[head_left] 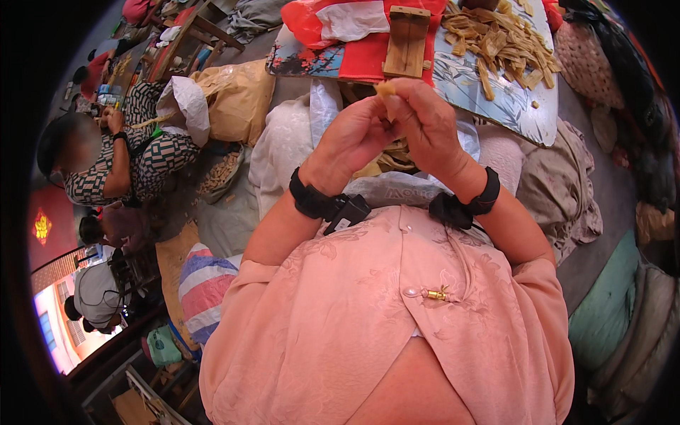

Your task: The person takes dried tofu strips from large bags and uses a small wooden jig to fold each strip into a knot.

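Observation:
Both hands meet in front of my chest, fingers pinched together. Between the fingertips a small tan strip [385, 90] pokes up, folded or bent; its lower part is hidden by the fingers. My left hand [358, 134] grips it from the left, and my right hand [430, 126] closes on it from the right. Just beyond the fingertips stands a wooden block device [407, 44] on a red cloth [363, 62]. More tan strips [393, 157] lie in my lap below the hands, partly covered by the wrists.
A pile of similar strips [496, 39] covers the right of the low patterned table [528, 117]. At left, a person in a patterned outfit [152, 145] sits by a brown paper sack [237, 99] and a bag of small pieces [221, 172]. Bundled cloth [559, 184] and sacks [609, 304] lie at right.

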`<action>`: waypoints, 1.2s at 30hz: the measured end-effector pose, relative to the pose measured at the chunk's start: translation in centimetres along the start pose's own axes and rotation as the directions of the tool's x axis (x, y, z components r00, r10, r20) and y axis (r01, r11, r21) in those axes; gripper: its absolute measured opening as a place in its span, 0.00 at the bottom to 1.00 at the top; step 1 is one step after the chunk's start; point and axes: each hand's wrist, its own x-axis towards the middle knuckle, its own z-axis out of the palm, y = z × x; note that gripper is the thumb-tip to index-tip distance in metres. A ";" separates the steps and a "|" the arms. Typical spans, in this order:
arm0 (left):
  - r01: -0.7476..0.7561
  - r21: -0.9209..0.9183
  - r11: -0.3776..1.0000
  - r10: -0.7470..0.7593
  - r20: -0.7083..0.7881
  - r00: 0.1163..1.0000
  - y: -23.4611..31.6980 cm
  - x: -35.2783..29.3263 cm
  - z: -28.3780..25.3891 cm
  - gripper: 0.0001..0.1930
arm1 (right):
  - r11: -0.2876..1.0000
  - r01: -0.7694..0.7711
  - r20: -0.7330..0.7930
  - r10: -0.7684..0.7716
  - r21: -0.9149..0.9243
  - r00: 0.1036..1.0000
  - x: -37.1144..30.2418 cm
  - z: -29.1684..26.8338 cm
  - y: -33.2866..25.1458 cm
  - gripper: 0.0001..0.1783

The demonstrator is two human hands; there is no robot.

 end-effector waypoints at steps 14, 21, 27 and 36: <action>-0.554 0.728 -0.403 0.670 0.647 0.363 1.4 -0.9 1.1 0.08 | -0.433 -0.708 0.825 0.379 0.558 0.419 0.0 -1.0 0.7 0.09; -0.447 0.760 0.472 0.421 0.252 0.871 1.4 -0.7 -0.7 0.07 | 0.903 -0.422 0.256 0.392 0.076 0.884 -0.8 -1.0 0.3 0.14; -0.346 0.407 0.846 0.289 0.196 0.937 1.6 -1.2 -0.5 0.08 | 0.963 -0.099 0.226 0.158 -0.252 0.961 -0.1 -2.3 -1.2 0.12; -0.485 0.635 0.600 0.371 0.317 0.873 1.9 -2.0 0.4 0.07 | 0.908 -0.317 0.294 0.235 0.273 0.926 -0.5 -2.5 -1.4 0.10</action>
